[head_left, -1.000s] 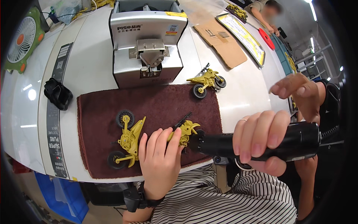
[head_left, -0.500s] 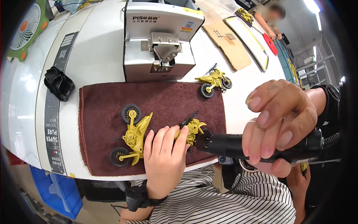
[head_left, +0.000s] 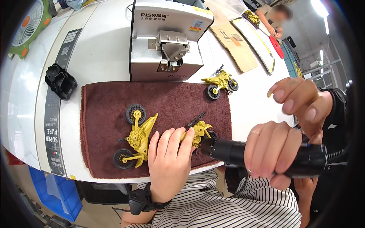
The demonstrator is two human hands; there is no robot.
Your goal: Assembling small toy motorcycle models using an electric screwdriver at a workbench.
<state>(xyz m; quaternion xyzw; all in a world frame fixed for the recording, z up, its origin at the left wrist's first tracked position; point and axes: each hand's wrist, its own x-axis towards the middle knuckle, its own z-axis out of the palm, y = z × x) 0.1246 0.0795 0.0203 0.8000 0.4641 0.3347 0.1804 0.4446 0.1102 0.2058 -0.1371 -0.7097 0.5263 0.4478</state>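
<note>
A yellow toy motorcycle [head_left: 198, 133] with black wheels lies on its side on the brown towel [head_left: 102, 125]. My left hand [head_left: 169, 163] presses its fingers over this toy and holds it against the cloth. In my right hand [head_left: 272, 150] is a black electric screwdriver [head_left: 228, 151], gripped level, its tip end right up against the toy's right side; the bit itself is hidden. Left of my left hand lies a second yellow motorcycle [head_left: 138, 138], also on its side. Another person's hand [head_left: 302, 100], fingers half curled, hovers just above and right of the screwdriver.
A silver and black screw feeder [head_left: 167, 49] stands behind the towel. A third motorcycle [head_left: 220, 83] rests at the towel's far right corner. Black plastic part [head_left: 61, 81] at left, green fan [head_left: 30, 26] beyond it. Cardboard [head_left: 235, 49] lies far right; a blue bin [head_left: 57, 197] sits below the table.
The other person's hand, which overlapped my right hand on the screwdriver, has drawn back up and right. My right hand now shows whole around the tool. My left hand stays on the toy.
</note>
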